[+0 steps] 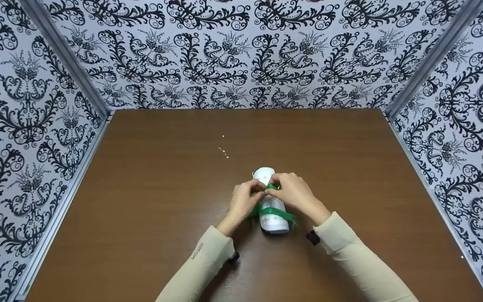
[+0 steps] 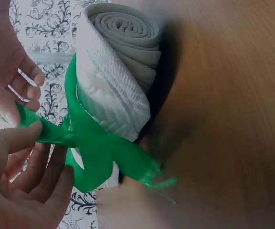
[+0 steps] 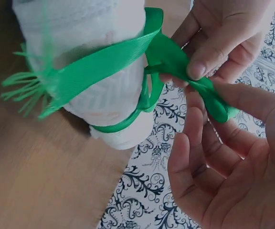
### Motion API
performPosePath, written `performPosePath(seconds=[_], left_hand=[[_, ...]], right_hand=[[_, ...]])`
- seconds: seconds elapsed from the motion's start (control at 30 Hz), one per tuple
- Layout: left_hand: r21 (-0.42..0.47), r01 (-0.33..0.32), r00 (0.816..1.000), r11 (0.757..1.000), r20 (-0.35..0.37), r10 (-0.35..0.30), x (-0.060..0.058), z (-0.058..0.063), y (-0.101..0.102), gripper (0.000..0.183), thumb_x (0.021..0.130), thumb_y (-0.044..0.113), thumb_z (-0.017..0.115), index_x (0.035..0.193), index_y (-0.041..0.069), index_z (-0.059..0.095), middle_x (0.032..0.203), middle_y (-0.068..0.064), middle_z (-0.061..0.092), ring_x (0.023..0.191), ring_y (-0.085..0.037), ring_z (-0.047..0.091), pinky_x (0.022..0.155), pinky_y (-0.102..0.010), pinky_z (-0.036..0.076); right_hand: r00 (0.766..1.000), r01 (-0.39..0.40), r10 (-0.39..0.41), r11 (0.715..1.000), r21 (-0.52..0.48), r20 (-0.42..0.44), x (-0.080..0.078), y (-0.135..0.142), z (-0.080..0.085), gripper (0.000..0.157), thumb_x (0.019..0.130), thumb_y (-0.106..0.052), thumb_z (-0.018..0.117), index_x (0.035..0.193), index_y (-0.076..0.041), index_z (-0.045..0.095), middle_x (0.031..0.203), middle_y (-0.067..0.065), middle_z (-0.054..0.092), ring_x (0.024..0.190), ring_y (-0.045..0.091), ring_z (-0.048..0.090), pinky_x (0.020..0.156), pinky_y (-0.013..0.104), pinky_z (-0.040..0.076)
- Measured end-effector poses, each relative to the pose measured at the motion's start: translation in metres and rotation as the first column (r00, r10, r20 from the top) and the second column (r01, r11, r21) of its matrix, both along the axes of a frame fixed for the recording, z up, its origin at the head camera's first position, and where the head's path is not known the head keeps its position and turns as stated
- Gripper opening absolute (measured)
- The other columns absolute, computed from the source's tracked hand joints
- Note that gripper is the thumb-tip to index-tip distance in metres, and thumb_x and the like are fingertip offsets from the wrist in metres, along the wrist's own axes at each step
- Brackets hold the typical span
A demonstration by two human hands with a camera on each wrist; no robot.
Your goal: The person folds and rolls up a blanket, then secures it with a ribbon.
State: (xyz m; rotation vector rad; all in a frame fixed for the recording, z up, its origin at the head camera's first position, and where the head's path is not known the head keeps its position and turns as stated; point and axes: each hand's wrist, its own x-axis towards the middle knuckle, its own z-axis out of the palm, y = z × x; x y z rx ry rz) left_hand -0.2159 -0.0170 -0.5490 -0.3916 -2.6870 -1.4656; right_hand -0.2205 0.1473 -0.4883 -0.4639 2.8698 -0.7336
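A white cloth rolled into a tight cylinder (image 1: 274,224) lies on the brown table, its spiral end facing the left wrist camera. Round the roll (image 2: 113,86) runs a green satin ribbon (image 2: 94,152), crossed on itself, with one frayed end hanging loose on the table side. My left hand (image 1: 243,199) pinches the ribbon between thumb and fingers above the roll. Close beside it, my right hand (image 1: 295,191) also pinches the ribbon (image 3: 175,59), thumb against fingers. Both hands' fingertips nearly meet over the roll. In the head view they hide part of the ribbon.
The brown table (image 1: 162,167) stretches out on all sides of the roll. A few small white specks (image 1: 224,151) lie farther back. Patterned black-and-white walls (image 1: 233,54) with grey metal posts (image 1: 69,58) stand at the back and sides.
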Motion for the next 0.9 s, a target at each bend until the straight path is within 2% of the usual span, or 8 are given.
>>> performPosePath(seconds=[0.23, 0.47, 0.6, 0.73, 0.9], left_hand=[[0.029, -0.063, 0.998, 0.998, 0.031, 0.062, 0.001, -0.006, -0.007, 0.007, 0.091, 0.011, 0.071, 0.097, 0.009, 0.073, 0.095, -0.007, 0.076, 0.093, -0.023, 0.071, 0.086, -0.042, 0.057], [0.073, -0.089, 0.996, 0.993, 0.014, 0.088, 0.003, -0.007, -0.009, 0.005, 0.091, 0.01, 0.071, 0.095, 0.007, 0.072, 0.096, -0.009, 0.074, 0.095, -0.025, 0.07, 0.086, -0.041, 0.057], [0.143, -0.095, 0.995, 0.985, 0.026, 0.092, 0.004, -0.009, -0.011, 0.006, 0.091, 0.007, 0.071, 0.095, 0.004, 0.071, 0.106, -0.013, 0.069, 0.105, -0.03, 0.067, 0.091, -0.043, 0.057], [0.232, -0.086, 0.995, 0.969, 0.074, 0.07, 0.005, -0.011, -0.014, 0.008, 0.092, 0.007, 0.069, 0.098, 0.001, 0.07, 0.116, -0.017, 0.067, 0.113, -0.034, 0.065, 0.096, -0.044, 0.055], [0.269, -0.063, 0.993, 0.961, 0.115, 0.032, 0.004, -0.015, -0.017, 0.011, 0.094, 0.009, 0.066, 0.099, 0.0, 0.069, 0.117, -0.018, 0.07, 0.111, -0.034, 0.068, 0.097, -0.046, 0.054]], right_hand=[[1.0, -0.022, 0.023, 0.999, -0.047, 0.019, 0.005, 0.004, -0.011, 0.018, 0.088, -0.031, 0.076, 0.089, -0.014, 0.07, 0.079, 0.0, 0.069, 0.064, 0.011, 0.058, 0.06, 0.029, 0.048], [0.986, -0.145, 0.136, 0.986, 0.084, 0.098, 0.011, 0.004, -0.024, 0.02, 0.081, -0.03, 0.083, 0.081, -0.017, 0.068, 0.072, -0.004, 0.061, 0.063, 0.012, 0.052, 0.058, 0.029, 0.043], [0.981, -0.184, 0.176, 0.977, 0.109, 0.079, 0.011, 0.006, -0.027, 0.013, 0.085, -0.019, 0.078, 0.081, -0.017, 0.066, 0.073, -0.004, 0.06, 0.064, 0.012, 0.051, 0.058, 0.03, 0.042], [0.987, -0.156, 0.153, 0.984, 0.086, 0.044, 0.009, 0.014, -0.025, 0.009, 0.087, -0.013, 0.072, 0.08, -0.015, 0.067, 0.074, -0.002, 0.061, 0.065, 0.012, 0.051, 0.059, 0.03, 0.043], [0.996, -0.089, 0.087, 0.993, 0.08, 0.028, 0.004, 0.03, -0.022, 0.007, 0.086, -0.014, 0.072, 0.081, -0.014, 0.067, 0.076, -0.001, 0.063, 0.066, 0.013, 0.052, 0.06, 0.029, 0.043]])
